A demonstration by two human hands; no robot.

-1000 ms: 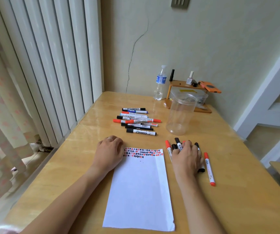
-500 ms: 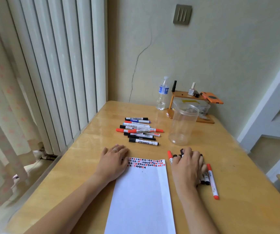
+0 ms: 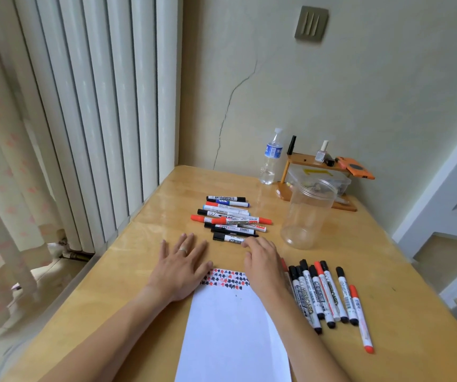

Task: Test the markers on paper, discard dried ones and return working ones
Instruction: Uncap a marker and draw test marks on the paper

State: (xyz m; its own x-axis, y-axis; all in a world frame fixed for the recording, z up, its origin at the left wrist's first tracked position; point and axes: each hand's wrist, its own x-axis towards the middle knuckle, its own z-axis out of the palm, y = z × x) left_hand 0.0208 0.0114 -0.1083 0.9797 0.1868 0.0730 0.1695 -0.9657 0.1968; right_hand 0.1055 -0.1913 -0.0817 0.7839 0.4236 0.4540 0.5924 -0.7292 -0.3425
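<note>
Lying flat on the wooden table (image 3: 387, 271), the left hand (image 3: 179, 268) spreads its fingers, its heel at the upper left corner of the white paper (image 3: 233, 326), gripping nothing. The right hand (image 3: 262, 261) reaches forward over the paper's top edge, fingers loosely bent; its fingertips reach the nearest black marker (image 3: 228, 239) of the far pile (image 3: 230, 216), though whether they actually touch it is hard to tell. Red and black test marks (image 3: 226, 279) band the paper's top. A second group of markers (image 3: 324, 293) lies just right of the paper, fanned side by side. An empty clear jar (image 3: 308, 213) stands upright beyond them, near a water bottle (image 3: 271, 158).
</note>
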